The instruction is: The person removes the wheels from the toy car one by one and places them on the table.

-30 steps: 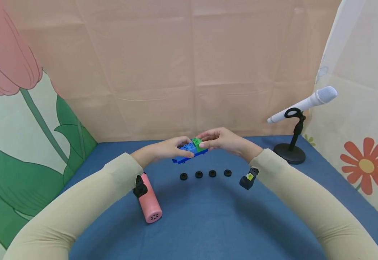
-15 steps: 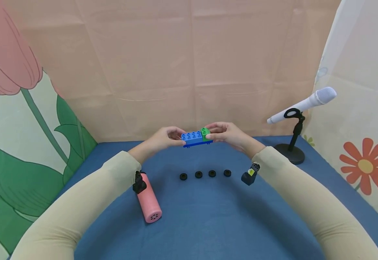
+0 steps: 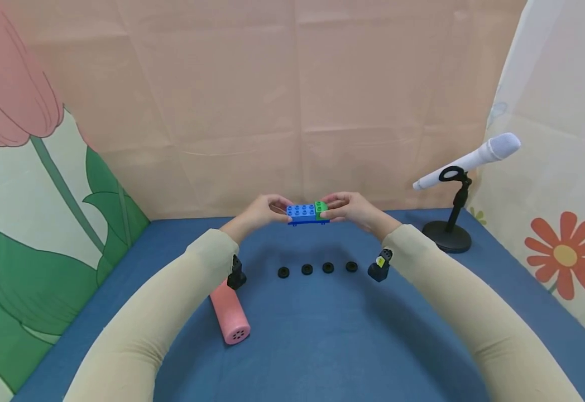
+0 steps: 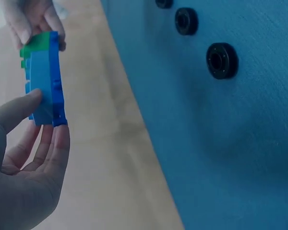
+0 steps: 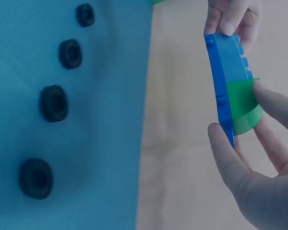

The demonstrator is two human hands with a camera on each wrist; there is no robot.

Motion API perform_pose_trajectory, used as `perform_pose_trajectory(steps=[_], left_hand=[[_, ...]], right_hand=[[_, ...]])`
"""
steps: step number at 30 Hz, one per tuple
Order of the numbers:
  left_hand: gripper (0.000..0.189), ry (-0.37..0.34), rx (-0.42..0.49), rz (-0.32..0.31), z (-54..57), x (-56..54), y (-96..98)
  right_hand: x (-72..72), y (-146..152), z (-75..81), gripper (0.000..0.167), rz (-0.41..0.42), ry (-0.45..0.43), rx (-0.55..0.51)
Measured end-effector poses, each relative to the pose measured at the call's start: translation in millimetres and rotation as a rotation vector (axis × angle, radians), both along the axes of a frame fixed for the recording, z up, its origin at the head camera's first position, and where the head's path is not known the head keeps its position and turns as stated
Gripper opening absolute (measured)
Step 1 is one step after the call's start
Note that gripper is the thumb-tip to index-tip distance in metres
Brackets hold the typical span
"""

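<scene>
A toy block vehicle is held up above the far part of the table. It has a blue studded brick and a green brick side by side on a dark blue base. My left hand pinches the blue end between thumb and fingers. At the green end, my right hand grips with its thumb on the green brick and a finger against the base. In the left wrist view the thumb of my left hand presses the blue brick's side. No wheels show on the base.
Several small black wheels lie in a row on the blue table below my hands. A pink cylinder lies near my left forearm. A white microphone sits on a black stand at the back right.
Both hands have lifted the block vehicle and turned it from slanted to level, then shifted it slightly right. Both keep hold of it. The wheels have stayed in place.
</scene>
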State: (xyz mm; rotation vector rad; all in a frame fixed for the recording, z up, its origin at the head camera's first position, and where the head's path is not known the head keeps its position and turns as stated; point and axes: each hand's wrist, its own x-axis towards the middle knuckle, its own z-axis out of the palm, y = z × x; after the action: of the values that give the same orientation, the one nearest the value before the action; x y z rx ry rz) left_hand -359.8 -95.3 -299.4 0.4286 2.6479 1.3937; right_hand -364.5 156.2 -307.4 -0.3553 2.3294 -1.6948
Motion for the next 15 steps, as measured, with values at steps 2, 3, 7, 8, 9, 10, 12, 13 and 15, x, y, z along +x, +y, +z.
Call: perform_pose_trajectory(steps=[2,3,7,8,9,10,12,13,15], left_hand=[[0.035,-0.006,0.008,0.015,-6.9,-4.4,3.2],[0.034,-0.016,0.013,0.027,-10.5,-6.4,4.7],[0.033,-0.034,-0.002,0.073,-24.4,-14.1,10.6],[0.033,-0.036,-0.010,0.080,-27.6,-15.9,12.1],[0.033,-0.033,-0.023,0.086,-30.4,-17.8,13.3],[0.032,-0.029,-0.030,0.089,-33.7,-19.9,15.1],[0.032,-0.019,-0.044,0.095,-40.2,-23.5,18.3],[0.031,-0.016,-0.051,0.100,-43.3,-24.6,19.8],[0.031,-0.017,-0.066,0.110,-50.1,-26.7,22.0]], right_hand=[[-2.7,-0.8,-5.8,0.047,-0.032,-0.017,0.015],[-4.2,-1.3,-8.9,0.047,-0.045,-0.022,0.020],[-10.5,-3.6,-22.2,0.047,-0.089,-0.042,0.034],[-12.1,-4.2,-25.4,0.047,-0.100,-0.045,0.035],[-13.7,-4.6,-28.4,0.047,-0.109,-0.045,0.037],[-15.0,-4.4,-31.4,0.047,-0.115,-0.044,0.041],[-17.7,-4.4,-37.4,0.046,-0.128,-0.044,0.052],[-19.0,-4.7,-40.2,0.046,-0.131,-0.046,0.057],[-21.6,-5.4,-45.8,0.045,-0.139,-0.052,0.075]])
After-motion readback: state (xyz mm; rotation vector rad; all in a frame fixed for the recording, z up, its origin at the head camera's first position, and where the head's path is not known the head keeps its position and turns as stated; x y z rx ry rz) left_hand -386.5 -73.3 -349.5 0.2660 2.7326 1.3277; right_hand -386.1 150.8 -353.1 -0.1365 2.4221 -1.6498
